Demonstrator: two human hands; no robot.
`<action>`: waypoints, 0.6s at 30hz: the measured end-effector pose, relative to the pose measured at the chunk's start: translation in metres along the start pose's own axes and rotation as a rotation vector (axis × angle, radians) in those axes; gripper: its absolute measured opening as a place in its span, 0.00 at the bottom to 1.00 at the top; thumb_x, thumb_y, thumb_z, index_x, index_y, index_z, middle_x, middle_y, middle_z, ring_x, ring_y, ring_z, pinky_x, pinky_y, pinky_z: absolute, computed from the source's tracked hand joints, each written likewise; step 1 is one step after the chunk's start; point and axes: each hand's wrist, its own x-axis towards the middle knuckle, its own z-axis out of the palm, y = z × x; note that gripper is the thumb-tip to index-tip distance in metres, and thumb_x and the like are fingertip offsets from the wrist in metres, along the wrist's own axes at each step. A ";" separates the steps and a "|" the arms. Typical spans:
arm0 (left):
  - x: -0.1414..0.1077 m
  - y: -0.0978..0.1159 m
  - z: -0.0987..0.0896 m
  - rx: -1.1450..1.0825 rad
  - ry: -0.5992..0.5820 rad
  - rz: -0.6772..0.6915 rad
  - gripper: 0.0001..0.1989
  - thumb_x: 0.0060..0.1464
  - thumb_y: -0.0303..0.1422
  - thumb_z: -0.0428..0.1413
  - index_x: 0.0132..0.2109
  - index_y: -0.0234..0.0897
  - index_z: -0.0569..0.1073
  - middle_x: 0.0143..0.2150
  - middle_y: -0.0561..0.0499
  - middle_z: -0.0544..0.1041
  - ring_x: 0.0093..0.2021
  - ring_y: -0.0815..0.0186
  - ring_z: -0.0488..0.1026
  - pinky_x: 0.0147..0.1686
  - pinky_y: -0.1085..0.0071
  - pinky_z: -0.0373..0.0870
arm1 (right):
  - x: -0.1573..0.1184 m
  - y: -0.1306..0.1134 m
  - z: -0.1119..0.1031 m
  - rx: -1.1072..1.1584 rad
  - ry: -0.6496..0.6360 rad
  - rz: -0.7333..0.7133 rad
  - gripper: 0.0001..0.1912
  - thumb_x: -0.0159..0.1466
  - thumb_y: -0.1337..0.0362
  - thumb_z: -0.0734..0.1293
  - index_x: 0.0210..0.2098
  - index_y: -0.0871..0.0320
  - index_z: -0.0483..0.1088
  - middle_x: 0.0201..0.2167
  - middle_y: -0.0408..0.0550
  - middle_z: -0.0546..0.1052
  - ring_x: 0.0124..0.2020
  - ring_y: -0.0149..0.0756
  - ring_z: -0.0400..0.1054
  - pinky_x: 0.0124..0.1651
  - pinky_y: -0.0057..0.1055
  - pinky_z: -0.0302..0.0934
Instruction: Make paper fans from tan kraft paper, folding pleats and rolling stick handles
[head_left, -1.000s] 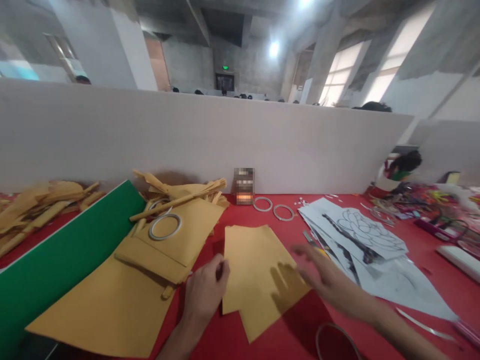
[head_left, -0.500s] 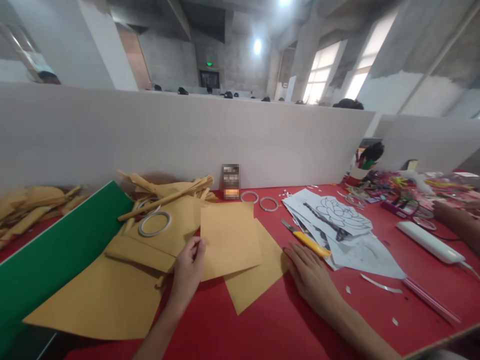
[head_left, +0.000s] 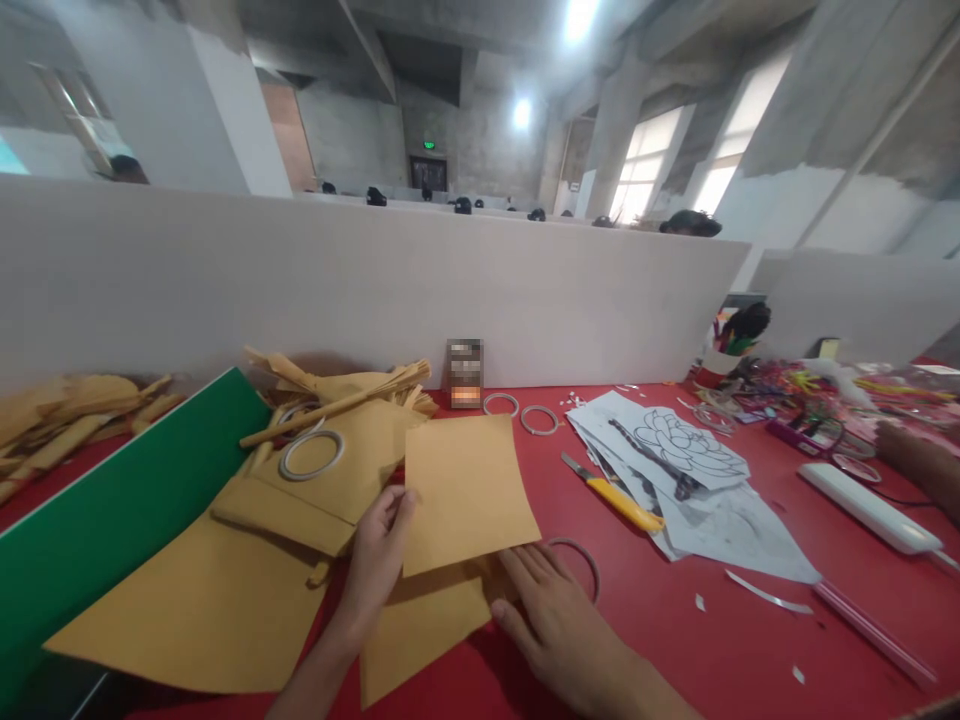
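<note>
- Upper sheet (head_left: 472, 490): plain yellow-brown paper, roughly four-sided, unmarked and matte. The top edge is nearly straight; the right edge bows outward towards the lower right corner.
- Position of upper sheet: in front of the person, between the paper pile (head_left: 247, 600) and the yellow-handled knife (head_left: 626, 505), overlapping the lower sheet.
- Lower sheet (head_left: 424, 635): same yellow-brown colour, set at an angle to the upper sheet. Its far part is covered; one corner points towards the person. Shadow darkens the part near the right hand.
- Left hand (head_left: 384, 530): grip narrow, thumb and fingers pinching the left edge of the upper sheet.
- Right hand (head_left: 551, 615): grip wide, palm down, fingers extended and thumb spread. The hand rests at the right side of the lower sheet, fingertips close to the lower edge of the upper sheet; contact with that edge cannot be told.
- Ring (head_left: 592, 565): thin, on the red tabletop (head_left: 675, 635), just beside the right hand and partly hidden.
</note>
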 end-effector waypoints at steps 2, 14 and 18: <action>0.000 -0.003 0.000 -0.034 -0.073 -0.036 0.24 0.58 0.57 0.61 0.39 0.39 0.75 0.30 0.51 0.78 0.30 0.60 0.76 0.31 0.69 0.73 | -0.010 0.022 -0.001 -0.094 0.062 0.018 0.22 0.77 0.58 0.61 0.68 0.55 0.68 0.65 0.55 0.76 0.66 0.50 0.70 0.73 0.53 0.58; 0.002 -0.004 0.001 0.040 -0.080 -0.007 0.24 0.57 0.57 0.61 0.38 0.39 0.76 0.28 0.50 0.78 0.30 0.57 0.78 0.30 0.67 0.74 | -0.071 0.113 0.000 -0.224 0.419 0.119 0.23 0.79 0.60 0.57 0.69 0.53 0.69 0.70 0.53 0.71 0.70 0.49 0.67 0.69 0.53 0.67; 0.002 -0.007 0.001 0.029 -0.132 -0.019 0.23 0.59 0.56 0.61 0.41 0.39 0.76 0.31 0.48 0.81 0.31 0.56 0.80 0.31 0.66 0.75 | -0.055 0.074 0.008 -0.086 0.315 0.104 0.26 0.78 0.56 0.59 0.73 0.51 0.64 0.72 0.52 0.69 0.71 0.48 0.66 0.69 0.47 0.68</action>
